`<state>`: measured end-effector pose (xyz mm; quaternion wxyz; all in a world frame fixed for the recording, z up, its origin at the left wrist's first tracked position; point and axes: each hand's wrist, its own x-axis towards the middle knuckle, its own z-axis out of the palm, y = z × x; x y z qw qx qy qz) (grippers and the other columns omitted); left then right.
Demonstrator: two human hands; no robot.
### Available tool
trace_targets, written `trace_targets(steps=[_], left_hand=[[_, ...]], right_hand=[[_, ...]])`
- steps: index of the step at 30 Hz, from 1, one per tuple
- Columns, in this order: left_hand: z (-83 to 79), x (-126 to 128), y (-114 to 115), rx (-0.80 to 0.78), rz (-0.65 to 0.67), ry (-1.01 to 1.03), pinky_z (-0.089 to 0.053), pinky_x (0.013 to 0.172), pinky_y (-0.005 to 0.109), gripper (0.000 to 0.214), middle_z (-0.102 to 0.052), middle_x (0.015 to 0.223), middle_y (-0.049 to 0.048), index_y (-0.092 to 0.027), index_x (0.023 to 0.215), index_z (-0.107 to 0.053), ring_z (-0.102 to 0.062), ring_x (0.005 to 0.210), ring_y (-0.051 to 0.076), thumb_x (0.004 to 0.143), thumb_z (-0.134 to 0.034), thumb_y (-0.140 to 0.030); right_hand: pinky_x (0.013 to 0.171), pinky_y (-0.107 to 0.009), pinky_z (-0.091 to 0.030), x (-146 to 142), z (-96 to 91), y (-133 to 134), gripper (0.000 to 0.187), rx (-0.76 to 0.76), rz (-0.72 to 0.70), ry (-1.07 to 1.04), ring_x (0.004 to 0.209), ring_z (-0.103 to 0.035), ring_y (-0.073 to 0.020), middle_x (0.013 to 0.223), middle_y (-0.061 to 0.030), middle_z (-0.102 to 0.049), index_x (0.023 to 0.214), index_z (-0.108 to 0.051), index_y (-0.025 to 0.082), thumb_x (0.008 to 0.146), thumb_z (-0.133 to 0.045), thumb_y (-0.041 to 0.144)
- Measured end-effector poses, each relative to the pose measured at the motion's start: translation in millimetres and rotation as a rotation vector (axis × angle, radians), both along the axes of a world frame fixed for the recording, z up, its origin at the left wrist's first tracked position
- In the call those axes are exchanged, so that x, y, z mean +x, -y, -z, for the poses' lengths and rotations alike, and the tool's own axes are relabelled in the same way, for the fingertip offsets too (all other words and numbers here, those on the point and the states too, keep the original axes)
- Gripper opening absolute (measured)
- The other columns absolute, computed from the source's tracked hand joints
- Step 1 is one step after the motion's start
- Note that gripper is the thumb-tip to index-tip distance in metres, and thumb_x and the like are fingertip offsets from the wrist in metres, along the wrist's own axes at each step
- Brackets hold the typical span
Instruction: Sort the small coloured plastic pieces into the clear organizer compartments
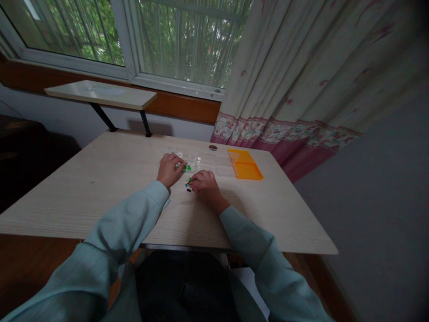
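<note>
My left hand point(170, 170) rests at the near left edge of a clear compartment tray point(207, 162), fingers bent and thumb drawn in toward them. Small green pieces point(187, 167) show at its fingertips, inside the tray. My right hand point(205, 184) is low over the table, its fingers curled together above a little heap of tiny coloured pieces point(188, 185), green, blue and dark ones among them. What either hand pinches is too small or too hidden to make out.
An orange tray point(250, 165) adjoins the clear tray on the right. Both lie on a pale wooden table point(117, 179). A raised shelf point(103, 95) on black legs stands at the back left, below a window. A patterned curtain point(284, 89) hangs behind the right side.
</note>
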<state>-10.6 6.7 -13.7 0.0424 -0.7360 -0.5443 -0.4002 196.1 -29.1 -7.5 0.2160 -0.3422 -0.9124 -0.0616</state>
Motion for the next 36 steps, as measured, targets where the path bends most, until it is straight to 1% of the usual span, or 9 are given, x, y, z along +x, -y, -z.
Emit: trace_targets(steps=[5,9,14,22,26,32,36], left_hand=[[-0.5,-0.4,0.8,0.001,0.001,0.0,-0.04,0.087,0.04,0.029,-0.064,0.09,0.0077,-0.019,0.088,-0.072,-0.052,0.094,0.024,0.094,-0.052,-0.04],[-1.3,-0.3,1.6,-0.001,0.003,-0.001,-0.04,0.087,0.04,0.029,-0.064,0.09,0.0079,-0.018,0.089,-0.072,-0.052,0.094,0.024,0.094,-0.053,-0.04],[-1.0,0.2,0.9,-0.006,-0.001,-0.003,-0.04,0.088,0.04,0.029,-0.065,0.09,0.0081,-0.018,0.088,-0.072,-0.052,0.094,0.024,0.094,-0.052,-0.039],[2.4,-0.8,-1.7,-0.001,0.006,0.008,-0.04,0.089,0.04,0.028,-0.065,0.09,0.0078,-0.019,0.088,-0.072,-0.053,0.094,0.024,0.093,-0.053,-0.039],[2.3,-0.8,-1.1,0.012,0.001,0.011,-0.04,0.088,0.04,0.029,-0.065,0.09,0.0077,-0.019,0.088,-0.072,-0.053,0.094,0.024,0.094,-0.053,-0.04],[1.8,0.0,-0.3,-0.005,0.0,0.014,-0.04,0.09,0.04,0.029,-0.065,0.091,0.0073,-0.019,0.088,-0.071,-0.053,0.095,0.024,0.094,-0.052,-0.04],[2.1,-0.1,-0.7,-0.004,0.0,0.016,-0.04,0.09,0.04,0.029,-0.065,0.091,0.0072,-0.019,0.088,-0.071,-0.053,0.095,0.024,0.094,-0.052,-0.04]], right_hand=[[0.09,-0.038,-0.031,2.7,-0.4,-0.1,0.013,-0.037,0.018,-0.045,0.104,-0.051,-0.0207,0.104,-0.0033,-0.071,0.091,-0.075,0.024,0.093,-0.062,0.026],[0.091,-0.038,-0.031,4.6,0.7,-1.7,0.013,-0.067,0.025,-0.091,0.105,-0.051,-0.021,0.105,-0.0039,-0.07,0.095,-0.075,0.024,0.092,-0.063,0.029],[0.091,-0.039,-0.031,3.7,-1.1,-1.0,0.014,-0.084,0.005,-0.056,0.106,-0.051,-0.022,0.107,-0.0045,-0.07,0.1,-0.075,0.025,0.09,-0.066,0.029],[0.09,-0.039,-0.03,7.2,2.3,-4.3,0.013,-0.072,0.055,-0.031,0.106,-0.05,-0.0219,0.107,-0.0045,-0.07,0.098,-0.074,0.025,0.09,-0.066,0.031],[0.091,-0.039,-0.029,8.2,2.8,-5.1,0.013,-0.066,0.041,-0.041,0.106,-0.05,-0.0216,0.107,-0.0042,-0.07,0.099,-0.073,0.025,0.09,-0.066,0.031],[0.09,-0.039,-0.029,5.3,-1.2,-2.7,0.015,-0.095,0.037,-0.014,0.105,-0.05,-0.0216,0.107,-0.0047,-0.07,0.098,-0.074,0.024,0.09,-0.065,0.033],[0.09,-0.038,-0.03,4.7,-1.4,-2.3,0.013,-0.13,0.048,-0.029,0.105,-0.05,-0.0211,0.106,-0.0044,-0.07,0.097,-0.074,0.024,0.091,-0.065,0.03]])
